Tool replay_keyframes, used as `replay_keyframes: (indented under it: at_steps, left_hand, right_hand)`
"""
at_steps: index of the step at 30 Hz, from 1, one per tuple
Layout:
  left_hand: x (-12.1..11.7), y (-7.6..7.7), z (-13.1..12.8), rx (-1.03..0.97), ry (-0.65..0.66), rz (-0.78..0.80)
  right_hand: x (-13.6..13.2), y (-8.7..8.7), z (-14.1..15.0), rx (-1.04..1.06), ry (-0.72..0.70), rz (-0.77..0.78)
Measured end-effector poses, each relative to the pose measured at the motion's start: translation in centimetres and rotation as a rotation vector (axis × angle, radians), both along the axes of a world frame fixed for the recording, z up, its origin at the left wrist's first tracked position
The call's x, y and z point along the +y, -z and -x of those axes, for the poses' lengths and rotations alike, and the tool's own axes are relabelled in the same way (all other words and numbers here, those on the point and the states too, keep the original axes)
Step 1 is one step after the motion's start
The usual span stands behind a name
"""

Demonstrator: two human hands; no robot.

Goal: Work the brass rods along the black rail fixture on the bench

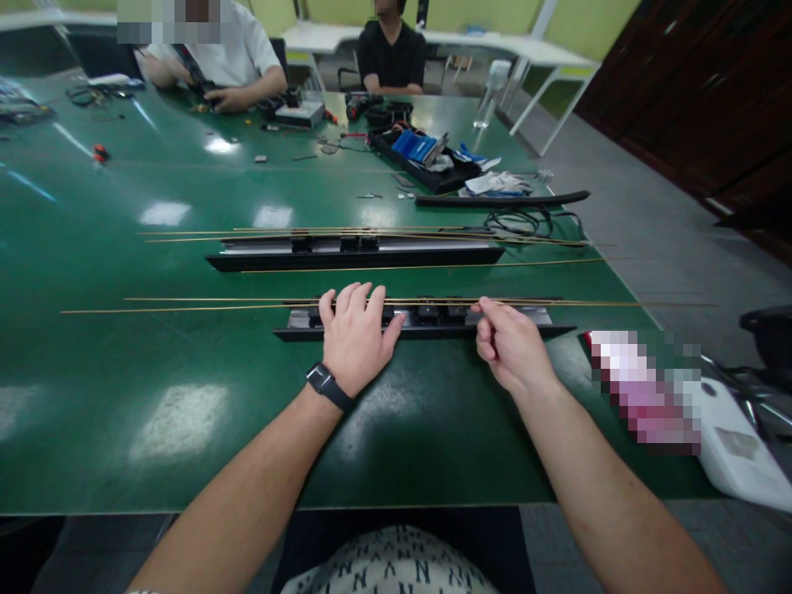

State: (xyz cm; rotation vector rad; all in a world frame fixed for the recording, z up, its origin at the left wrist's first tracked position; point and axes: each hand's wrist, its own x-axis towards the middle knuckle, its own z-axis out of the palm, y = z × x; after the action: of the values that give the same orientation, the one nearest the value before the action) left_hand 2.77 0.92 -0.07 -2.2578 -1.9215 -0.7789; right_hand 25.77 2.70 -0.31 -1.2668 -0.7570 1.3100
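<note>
A long black rail (433,333) with a grey inner channel and several black blocks lies crosswise in front of me. Thin, long gold-coloured rods (186,300) run along its top and stick out past both ends. My left hand (355,334), with a black watch on its wrist, rests over the rail's left part, fingers spread across the rods. At the rail's right part my right hand (513,340) is closed in a pinch on a gold rod. Which of the rods lies between thumb and forefinger is hard to make out.
Behind lies a second black rail (359,261) with more gold rods. Farther back are a black tray (426,169) of blue parts, a dark strip (507,200), cables (520,221) and a clear bottle (492,95). A white object (736,437) sits at right. Two people sit opposite.
</note>
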Motion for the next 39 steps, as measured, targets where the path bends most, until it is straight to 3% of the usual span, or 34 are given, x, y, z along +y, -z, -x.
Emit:
replay_keyframes:
  at_steps: [39]
  left_hand:
    - [-0.03,-0.10,-0.03,0.020,0.002,0.004]
  right_hand:
    - [0.00,-0.03,0.00,-0.004,0.011,-0.015]
